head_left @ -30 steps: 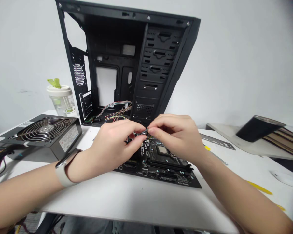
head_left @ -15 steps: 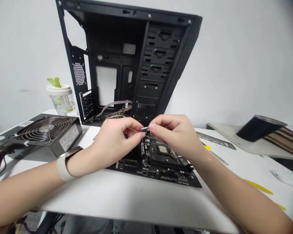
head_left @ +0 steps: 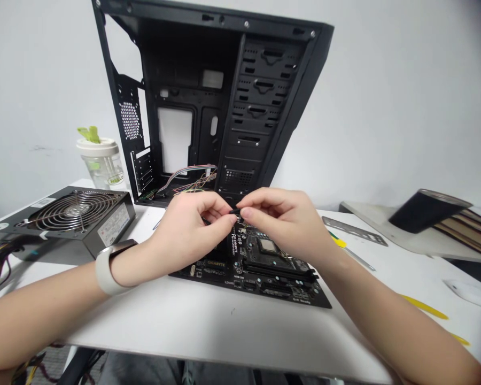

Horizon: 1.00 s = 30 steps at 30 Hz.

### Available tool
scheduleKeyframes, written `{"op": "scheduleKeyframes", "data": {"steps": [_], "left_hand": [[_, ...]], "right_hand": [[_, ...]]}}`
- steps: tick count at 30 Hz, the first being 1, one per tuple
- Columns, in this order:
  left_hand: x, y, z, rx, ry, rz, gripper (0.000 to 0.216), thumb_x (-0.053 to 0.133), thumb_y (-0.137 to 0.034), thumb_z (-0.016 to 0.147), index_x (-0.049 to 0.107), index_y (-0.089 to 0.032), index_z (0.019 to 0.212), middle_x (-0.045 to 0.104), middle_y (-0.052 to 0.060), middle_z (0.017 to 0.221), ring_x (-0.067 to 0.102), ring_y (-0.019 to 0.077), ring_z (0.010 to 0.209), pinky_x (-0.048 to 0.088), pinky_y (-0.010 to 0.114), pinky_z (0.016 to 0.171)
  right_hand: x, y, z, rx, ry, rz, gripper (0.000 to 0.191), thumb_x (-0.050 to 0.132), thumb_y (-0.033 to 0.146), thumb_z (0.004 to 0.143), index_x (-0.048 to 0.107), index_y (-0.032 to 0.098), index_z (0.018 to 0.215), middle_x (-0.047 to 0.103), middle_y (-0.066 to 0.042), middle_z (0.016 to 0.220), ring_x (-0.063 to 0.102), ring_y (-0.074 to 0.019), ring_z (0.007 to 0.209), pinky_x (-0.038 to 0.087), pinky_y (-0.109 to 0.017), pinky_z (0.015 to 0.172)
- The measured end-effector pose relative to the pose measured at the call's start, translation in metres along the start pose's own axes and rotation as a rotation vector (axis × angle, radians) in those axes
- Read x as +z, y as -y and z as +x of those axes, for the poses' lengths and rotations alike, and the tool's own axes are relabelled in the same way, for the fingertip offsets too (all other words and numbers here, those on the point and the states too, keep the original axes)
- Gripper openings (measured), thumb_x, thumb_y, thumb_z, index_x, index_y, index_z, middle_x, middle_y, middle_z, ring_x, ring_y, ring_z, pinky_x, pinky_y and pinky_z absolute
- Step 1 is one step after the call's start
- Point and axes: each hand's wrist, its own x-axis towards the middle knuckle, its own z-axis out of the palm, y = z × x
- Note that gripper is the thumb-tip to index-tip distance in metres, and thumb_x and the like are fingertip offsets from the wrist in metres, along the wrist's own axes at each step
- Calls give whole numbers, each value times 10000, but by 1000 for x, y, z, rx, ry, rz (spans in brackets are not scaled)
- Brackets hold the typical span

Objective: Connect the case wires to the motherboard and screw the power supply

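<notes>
In the head view, a small dark piece [head_left: 234, 211] is held above the motherboard [head_left: 300, 291], between the fingertips of both hands. One end is pinched between thumb and forefinger of the left hand [head_left: 190, 222], and the other end is gripped the same way by the right hand [head_left: 282, 218]; what the piece is cannot be told. A pale-strapped watch [head_left: 109, 271] is worn on the left wrist.

On the motherboard, which is laid flat on the white counter [head_left: 184, 326], "GIGABYTE" can be read, as can "ErP Ready" near the front right corner and "USB", its number blurred. The finer print is too small to be made out.

Behind the hands a black computer case [head_left: 258, 152] is stood open, with thin coloured wires [head_left: 188, 170] gathered inside at its foot. To the left, a power supply [head_left: 116, 224] is set fan upward, its side label illegible. Beyond it, "HELLO" is printed on a clear lidded cup [head_left: 104, 168].
</notes>
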Motion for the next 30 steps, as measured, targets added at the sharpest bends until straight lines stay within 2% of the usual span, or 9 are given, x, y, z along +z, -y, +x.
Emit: {"op": "scheduleKeyframes", "data": {"steps": [11,24,30], "left_hand": [[2,4,-1,-6,5,11,123,604,-220,741,649,-156,646,585,-32,530,494,77,485,416,192,474],[2,9,-1,44,29,28,108,618,-230,751,676,-158,695,641,-21,598,531,78,518,426,186,483],[0,5,1,-8,70,-19,116,592,-197,754,667,-152,678,607,-26,548,533,81,513,439,191,495]], "right_hand": [[0,0,-3,-69,37,-108,133,561,188,811,626,151,701,505,46,521,373,-53,453,296,-196,424],[-1,4,-1,20,92,-61,163,530,207,801,570,157,650,410,65,492,326,-48,438,267,-199,416],[-3,3,-1,104,148,17,169,545,234,802,568,155,654,375,73,489,287,-39,414,232,-191,382]]}}
